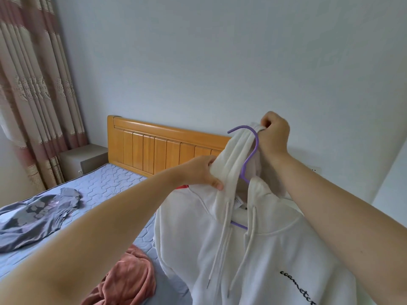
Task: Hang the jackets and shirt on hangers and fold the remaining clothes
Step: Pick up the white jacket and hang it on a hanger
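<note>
A white hooded sweatshirt (275, 249) with black lettering hangs in front of me on a purple hanger (253, 148), held up above the bed. My right hand (274, 133) grips the top of the hood together with the hanger's hook. My left hand (204, 172) pinches the hood's left side near the shoulder. A grey printed T-shirt (37, 216) lies spread on the mattress at the left. A rust-pink garment (127, 276) lies crumpled near the bed's lower middle.
The bed has a blue quilted mattress (110, 190) and an orange wooden headboard (163, 148). A grey nightstand (86, 159) sits beside it, below patterned curtains (37, 89). A plain white wall fills the background.
</note>
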Motion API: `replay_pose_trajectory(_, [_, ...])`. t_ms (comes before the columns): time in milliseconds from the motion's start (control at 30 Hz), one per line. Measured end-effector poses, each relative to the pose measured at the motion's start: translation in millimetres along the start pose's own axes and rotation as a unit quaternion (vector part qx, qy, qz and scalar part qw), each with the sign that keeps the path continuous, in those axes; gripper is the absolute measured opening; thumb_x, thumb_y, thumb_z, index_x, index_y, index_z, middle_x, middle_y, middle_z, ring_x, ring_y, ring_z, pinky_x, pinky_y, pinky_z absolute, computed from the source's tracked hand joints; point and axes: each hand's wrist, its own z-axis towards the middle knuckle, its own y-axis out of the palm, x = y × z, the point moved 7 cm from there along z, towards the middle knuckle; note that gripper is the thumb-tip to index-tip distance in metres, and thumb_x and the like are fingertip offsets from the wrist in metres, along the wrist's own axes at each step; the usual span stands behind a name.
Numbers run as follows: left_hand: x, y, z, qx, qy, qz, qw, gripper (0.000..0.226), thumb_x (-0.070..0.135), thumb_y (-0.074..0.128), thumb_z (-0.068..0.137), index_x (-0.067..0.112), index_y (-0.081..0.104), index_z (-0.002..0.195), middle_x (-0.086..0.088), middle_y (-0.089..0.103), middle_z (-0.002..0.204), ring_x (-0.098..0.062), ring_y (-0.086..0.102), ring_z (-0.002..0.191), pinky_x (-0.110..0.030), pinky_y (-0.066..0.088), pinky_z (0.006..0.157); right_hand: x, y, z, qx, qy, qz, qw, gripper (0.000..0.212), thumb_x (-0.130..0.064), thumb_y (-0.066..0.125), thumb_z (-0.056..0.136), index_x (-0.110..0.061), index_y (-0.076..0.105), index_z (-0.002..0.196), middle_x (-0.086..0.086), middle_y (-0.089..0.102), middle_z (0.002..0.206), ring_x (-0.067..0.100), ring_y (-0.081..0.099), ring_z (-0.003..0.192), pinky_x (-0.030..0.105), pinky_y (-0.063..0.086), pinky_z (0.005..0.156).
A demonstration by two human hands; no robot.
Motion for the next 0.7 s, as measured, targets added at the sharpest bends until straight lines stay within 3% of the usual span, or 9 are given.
replay_pose_trajectory(67, [-3.7, 1.0, 1.8, 0.003, -0.012, 0.009, 1.000, 0.043, 0.028, 0.085, 0.068, 0.022, 0.061, 0.102, 0.008, 0.066, 0.096, -0.008, 0.062, 0.087, -0.017, 0.051, 0.074, 18.1, 20.0, -0.9, -0.134, -0.008, -0.114, 0.984, 0.027, 0.000, 0.049, 0.071, -0.018, 0.035, 0.057, -0.006, 0.035, 0.057, 0.016, 0.034, 0.061, 0.025, 0.024, 0.052])
replay_pose_trajectory(133, [-8.5, 3.2, 1.7, 0.021, -0.017, 0.001, 1.000, 0.041, 0.029, 0.087, 0.065, 0.015, 0.069, 0.099, 0.000, 0.071, 0.096, -0.018, 0.065, 0.089, -0.028, 0.055, 0.079, 52.2, 49.2, -28.4, -0.436, 0.023, -0.246, 0.866, 0.025, -0.001, 0.058, 0.079, -0.022, 0.052, 0.066, -0.008, 0.051, 0.069, 0.019, 0.053, 0.076, 0.026, 0.040, 0.064])
replay_pose_trajectory(167, [-10.4, 3.8, 1.6, 0.037, -0.015, -0.004, 0.999, 0.040, 0.029, 0.087, 0.065, 0.014, 0.071, 0.099, 0.000, 0.071, 0.094, -0.018, 0.065, 0.089, -0.028, 0.054, 0.078, 67.9, 49.9, -42.2, -0.522, 0.049, -0.271, 0.807, 0.016, -0.007, 0.065, 0.082, -0.022, 0.060, 0.080, -0.008, 0.058, 0.080, 0.018, 0.059, 0.085, 0.027, 0.048, 0.075])
replay_pose_trajectory(200, [-12.6, 3.8, 1.9, 0.054, -0.013, -0.005, 0.998, 0.038, 0.027, 0.086, 0.066, 0.014, 0.071, 0.098, 0.002, 0.070, 0.091, -0.016, 0.064, 0.087, -0.025, 0.053, 0.075, 72.6, 45.3, -47.1, -0.546, 0.070, -0.253, 0.796, 0.012, -0.013, 0.067, 0.083, -0.022, 0.064, 0.091, -0.008, 0.062, 0.089, 0.016, 0.062, 0.092, 0.029, 0.051, 0.083])
replay_pose_trajectory(267, [-15.5, 1.7, 2.6, 0.088, -0.018, 0.002, 0.996, 0.036, 0.026, 0.085, 0.068, 0.018, 0.067, 0.098, 0.008, 0.065, 0.087, -0.013, 0.061, 0.084, -0.019, 0.049, 0.070, 68.6, 33.7, -48.4, -0.544, 0.137, -0.126, 0.818, 0.015, -0.009, 0.061, 0.089, -0.019, 0.067, 0.098, -0.005, 0.068, 0.096, 0.013, 0.065, 0.094, 0.028, 0.053, 0.082])
replay_pose_trajectory(400, [-11.0, -6.1, 5.7, 0.123, -0.007, -0.012, 0.992, 0.042, 0.025, 0.082, 0.071, 0.025, 0.064, 0.109, 0.011, 0.062, 0.097, -0.007, 0.056, 0.087, -0.019, 0.045, 0.074, 50.0, 28.6, -79.6, -0.682, 0.221, 0.054, 0.696, 0.031, 0.013, 0.050, 0.090, -0.007, 0.063, 0.110, -0.005, 0.073, 0.097, 0.011, 0.067, 0.092, 0.025, 0.053, 0.076])
replay_pose_trajectory(500, [-7.2, -6.8, 7.6, 0.106, -0.005, -0.022, 0.994, 0.023, 0.024, 0.079, 0.075, 0.025, 0.068, 0.095, 0.013, 0.064, 0.086, -0.004, 0.057, 0.080, -0.014, 0.042, 0.066, 48.7, 30.0, -74.8, -0.678, 0.190, 0.034, 0.709, 0.029, 0.012, 0.056, 0.087, -0.013, 0.071, 0.089, 0.001, 0.072, 0.087, 0.016, 0.067, 0.083, 0.029, 0.055, 0.073])
replay_pose_trajectory(600, [-7.9, -2.0, 9.7, 0.075, -0.021, -0.016, 0.997, 0.012, 0.027, 0.077, 0.077, 0.022, 0.069, 0.084, 0.009, 0.065, 0.077, -0.007, 0.060, 0.073, -0.015, 0.046, 0.063, 38.5, 22.4, -55.7, -0.665, 0.189, 0.062, 0.720, 0.012, -0.003, 0.071, 0.070, -0.015, 0.072, 0.072, 0.002, 0.068, 0.075, 0.011, 0.062, 0.067, 0.020, 0.050, 0.062])
replay_pose_trajectory(700, [-5.0, 11.9, 11.2, 0.026, -0.025, -0.004, 0.999, 0.012, 0.031, 0.074, 0.080, 0.020, 0.069, 0.085, 0.008, 0.067, 0.079, -0.007, 0.062, 0.075, -0.014, 0.049, 0.063, 26.0, 16.8, -25.4, -0.611, 0.186, 0.070, 0.766, 0.017, 0.002, 0.069, 0.071, -0.015, 0.073, 0.068, 0.002, 0.064, 0.068, 0.009, 0.056, 0.059, 0.018, 0.045, 0.055])
